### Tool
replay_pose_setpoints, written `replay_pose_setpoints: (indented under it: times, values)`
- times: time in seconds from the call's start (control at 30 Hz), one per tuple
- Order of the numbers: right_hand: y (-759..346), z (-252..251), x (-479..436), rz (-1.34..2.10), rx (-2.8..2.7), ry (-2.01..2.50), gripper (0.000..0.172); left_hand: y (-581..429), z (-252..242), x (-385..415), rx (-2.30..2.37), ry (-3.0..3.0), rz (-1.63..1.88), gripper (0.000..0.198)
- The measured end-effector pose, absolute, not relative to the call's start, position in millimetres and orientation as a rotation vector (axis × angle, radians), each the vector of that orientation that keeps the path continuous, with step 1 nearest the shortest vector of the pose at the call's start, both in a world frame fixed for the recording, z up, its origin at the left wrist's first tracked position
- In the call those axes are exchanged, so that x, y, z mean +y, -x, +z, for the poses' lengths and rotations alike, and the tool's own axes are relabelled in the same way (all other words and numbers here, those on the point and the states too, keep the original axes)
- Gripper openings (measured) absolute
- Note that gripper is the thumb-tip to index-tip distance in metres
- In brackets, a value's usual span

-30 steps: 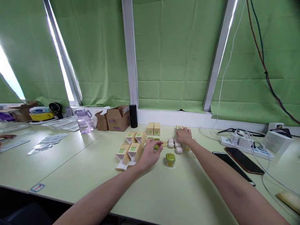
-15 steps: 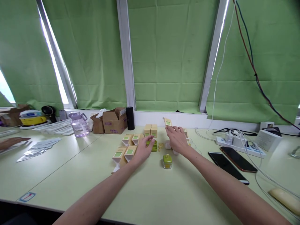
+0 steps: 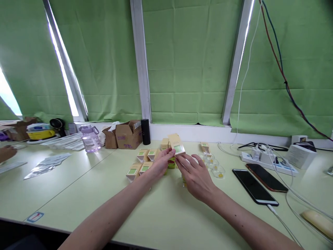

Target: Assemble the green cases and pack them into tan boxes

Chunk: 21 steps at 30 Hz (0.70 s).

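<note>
A small cardboard box [image 3: 174, 140] with a pale green window or label is held up between my hands. My left hand [image 3: 161, 163] grips its left lower side with thumb and fingers. My right hand [image 3: 195, 177] has its fingertips pressed together at the box's lower edge. Partly hidden behind my right hand is a small container with a green lid [image 3: 183, 181]. Green pieces [image 3: 171, 164] show between the hands. More boxes of the same kind [image 3: 142, 154] stand in rows by my left forearm, and one more box [image 3: 205, 147] lies beyond my right hand.
Clear round plastic pieces with yellow spots [image 3: 218, 171] lie right of my right hand. Two phones [image 3: 253, 185], a power strip [image 3: 270, 165] and loose cables occupy the right side. Leftward are a purple bottle [image 3: 90, 139], a carton [image 3: 128, 134] and another person's hand [image 3: 7, 152].
My right hand has brought the small box left and nearer, and my left hand has moved up to grip it too. The clear round pieces on the right are now uncovered.
</note>
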State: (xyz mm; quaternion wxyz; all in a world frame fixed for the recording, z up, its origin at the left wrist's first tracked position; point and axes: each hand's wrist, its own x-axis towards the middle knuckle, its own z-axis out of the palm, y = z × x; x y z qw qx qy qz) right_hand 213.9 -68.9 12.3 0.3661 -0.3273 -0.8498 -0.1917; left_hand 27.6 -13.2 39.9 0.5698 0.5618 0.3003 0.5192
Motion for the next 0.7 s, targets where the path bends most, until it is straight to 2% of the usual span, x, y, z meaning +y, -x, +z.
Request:
replay_pose_setpoints:
  times: [0.17,0.27,0.4,0.53,0.7]
  values:
    - [-227,7,-67,-0.503,-1.935,0.735,0.039,-37,37,-8,0.701,-1.256,1.308,0.058]
    - [-235,4,-59,-0.379,-1.768,0.785,0.032,-39,31,-6,0.701,-1.302,1.375,0.067]
    - [-238,3,-49,-0.116,-1.626,0.864,0.041,-37,24,-9,0.754,-1.501,1.393,0.068]
    - [-237,9,-45,0.155,-1.638,0.852,0.055,-32,25,-19,0.769,-1.819,1.419,0.058]
    - [-239,13,-45,0.054,-1.766,0.729,0.052,-29,26,-31,0.694,-2.315,1.515,0.048]
